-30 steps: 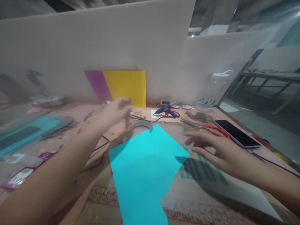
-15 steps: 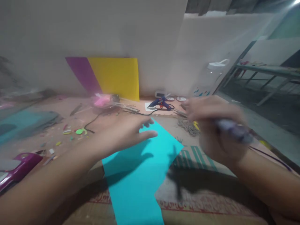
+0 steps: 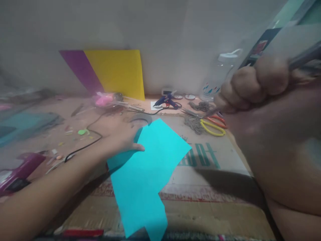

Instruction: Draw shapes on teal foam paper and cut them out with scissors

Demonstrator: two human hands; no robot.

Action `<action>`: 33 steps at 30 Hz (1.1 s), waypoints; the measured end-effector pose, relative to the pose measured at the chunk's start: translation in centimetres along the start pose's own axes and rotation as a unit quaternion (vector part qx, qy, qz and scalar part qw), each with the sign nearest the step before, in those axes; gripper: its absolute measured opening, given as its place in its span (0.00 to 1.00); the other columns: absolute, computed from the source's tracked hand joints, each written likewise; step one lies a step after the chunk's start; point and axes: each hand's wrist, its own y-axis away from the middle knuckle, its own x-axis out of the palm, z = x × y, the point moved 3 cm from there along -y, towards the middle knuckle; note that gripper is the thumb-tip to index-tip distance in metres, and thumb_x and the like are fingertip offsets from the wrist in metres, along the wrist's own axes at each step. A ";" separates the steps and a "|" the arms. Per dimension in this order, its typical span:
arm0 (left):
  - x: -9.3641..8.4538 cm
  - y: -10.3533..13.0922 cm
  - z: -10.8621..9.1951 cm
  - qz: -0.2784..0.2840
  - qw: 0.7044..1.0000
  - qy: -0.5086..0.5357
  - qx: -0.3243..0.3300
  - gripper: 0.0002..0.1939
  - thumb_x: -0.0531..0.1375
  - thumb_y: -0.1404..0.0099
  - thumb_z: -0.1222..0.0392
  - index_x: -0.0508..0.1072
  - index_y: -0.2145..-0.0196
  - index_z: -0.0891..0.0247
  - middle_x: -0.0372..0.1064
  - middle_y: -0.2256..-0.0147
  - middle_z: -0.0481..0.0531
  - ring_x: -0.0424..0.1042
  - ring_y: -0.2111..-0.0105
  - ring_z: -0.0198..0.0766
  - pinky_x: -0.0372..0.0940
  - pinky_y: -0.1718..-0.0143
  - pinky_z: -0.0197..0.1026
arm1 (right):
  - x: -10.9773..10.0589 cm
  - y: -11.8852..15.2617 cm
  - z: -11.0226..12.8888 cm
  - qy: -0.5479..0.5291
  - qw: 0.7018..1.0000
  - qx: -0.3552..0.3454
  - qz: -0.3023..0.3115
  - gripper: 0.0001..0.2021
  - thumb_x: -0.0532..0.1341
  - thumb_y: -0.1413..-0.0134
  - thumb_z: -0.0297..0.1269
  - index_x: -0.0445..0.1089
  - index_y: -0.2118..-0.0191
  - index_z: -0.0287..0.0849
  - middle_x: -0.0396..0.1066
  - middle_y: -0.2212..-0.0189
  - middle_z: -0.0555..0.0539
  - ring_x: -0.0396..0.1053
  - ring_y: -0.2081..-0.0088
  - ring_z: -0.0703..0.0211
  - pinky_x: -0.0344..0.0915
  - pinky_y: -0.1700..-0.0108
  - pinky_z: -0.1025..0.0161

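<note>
The cut cyan sheet [image 3: 147, 167] lies on printed cardboard [image 3: 215, 214], the left hand [image 3: 122, 135] over its upper-left edge, thumb spread wide, perhaps to steady it, while the right hand's [image 3: 260, 92] curled fingers grip a dark, blurred object [image 3: 304, 57].

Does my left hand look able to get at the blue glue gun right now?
Probably yes: your left hand is by the turquoise sheet, and only low things, like the black cable, seem to lie between it and the blue glue gun.

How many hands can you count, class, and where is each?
2: the left hand by the cyan sheet's upper left edge, and the right hand raised at upper right, closed around a dark object. No others seem hidden.
</note>
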 end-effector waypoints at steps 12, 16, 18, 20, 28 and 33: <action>-1.6 -6.2 -4.3 -0.231 0.971 -0.012 0.058 0.21 0.59 0.32 0.65 0.71 0.41 0.63 0.73 0.56 0.60 0.72 0.54 0.53 0.69 0.55 0.51 | -0.7 -1.3 0.2 -0.210 0.974 0.063 0.058 0.30 0.62 0.44 0.55 0.43 0.83 0.46 0.40 0.89 0.59 0.37 0.86 0.69 0.41 0.84 0.65; -0.9 -9.3 -5.5 -0.270 0.955 0.021 0.123 0.24 0.59 0.32 0.67 0.68 0.39 0.63 0.72 0.53 0.61 0.72 0.52 0.51 0.69 0.51 0.52 | -0.2 -1.1 -0.2 -0.231 0.967 0.083 0.071 0.32 0.59 0.42 0.57 0.40 0.82 0.47 0.38 0.89 0.59 0.36 0.86 0.69 0.39 0.84 0.66; -0.4 -10.4 -6.1 -0.268 0.953 0.032 0.137 0.24 0.60 0.32 0.66 0.68 0.39 0.62 0.72 0.49 0.61 0.72 0.49 0.51 0.68 0.48 0.54 | -0.1 -1.3 -0.5 -0.230 0.967 0.087 0.072 0.33 0.58 0.41 0.59 0.39 0.82 0.46 0.37 0.89 0.59 0.36 0.86 0.69 0.39 0.84 0.66; -0.6 -10.8 -7.0 -0.267 0.953 0.029 0.138 0.23 0.62 0.32 0.65 0.68 0.40 0.63 0.71 0.46 0.62 0.70 0.46 0.53 0.66 0.45 0.56 | -0.1 -1.5 -0.8 -0.228 0.967 0.087 0.074 0.33 0.56 0.41 0.61 0.39 0.82 0.46 0.36 0.89 0.59 0.35 0.86 0.69 0.38 0.85 0.66; -8.1 -5.0 -12.2 -0.303 0.911 0.170 0.222 0.12 0.55 0.27 0.65 0.75 0.49 0.61 0.72 0.49 0.56 0.70 0.45 0.44 0.65 0.43 0.49 | -0.3 -1.7 -1.5 -0.205 0.964 0.133 0.109 0.29 0.52 0.39 0.59 0.41 0.82 0.46 0.37 0.87 0.58 0.36 0.84 0.68 0.39 0.84 0.67; -9.4 -1.3 -13.3 -0.264 0.922 0.154 0.237 0.14 0.57 0.29 0.66 0.73 0.48 0.62 0.70 0.47 0.57 0.69 0.45 0.43 0.64 0.42 0.48 | 0.1 -1.4 -1.2 -0.223 0.958 0.136 0.117 0.28 0.53 0.42 0.55 0.40 0.82 0.46 0.36 0.88 0.59 0.35 0.86 0.69 0.39 0.85 0.67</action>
